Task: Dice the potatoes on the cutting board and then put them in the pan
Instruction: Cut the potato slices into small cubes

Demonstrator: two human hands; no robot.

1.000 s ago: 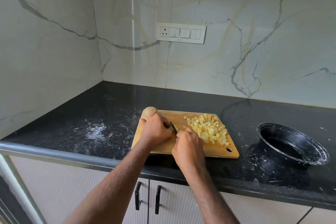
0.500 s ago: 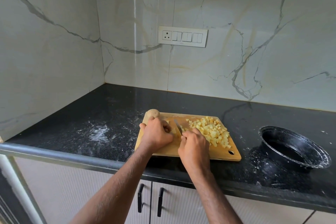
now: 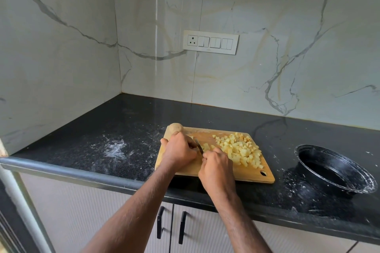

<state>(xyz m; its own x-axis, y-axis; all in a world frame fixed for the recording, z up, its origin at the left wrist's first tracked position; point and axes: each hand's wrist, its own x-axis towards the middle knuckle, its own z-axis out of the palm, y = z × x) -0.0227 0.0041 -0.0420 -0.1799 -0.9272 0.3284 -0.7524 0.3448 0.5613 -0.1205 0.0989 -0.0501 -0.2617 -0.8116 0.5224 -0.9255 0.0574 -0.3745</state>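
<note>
Counter: black speckled stone countertop (image 3: 115, 129) under your rectangular wooden cutting board (image 3: 248, 172).
Left hand (image 3: 178, 151): your fingers curled, whether grasping anything unclear.
Right hand (image 3: 216, 168): clenched around steel knife (image 3: 199, 146).
Pile: pale yellow diced potato (image 3: 239, 149).

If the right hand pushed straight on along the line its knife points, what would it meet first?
Probably the left hand: the knife in the right hand points up-left, its tip right beside the left hand's fingers and whatever piece they hide. Depth is unclear.

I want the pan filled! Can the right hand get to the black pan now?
Probably not yet: the right hand grips a knife, though bare black counter lies before the round black pan.
</note>
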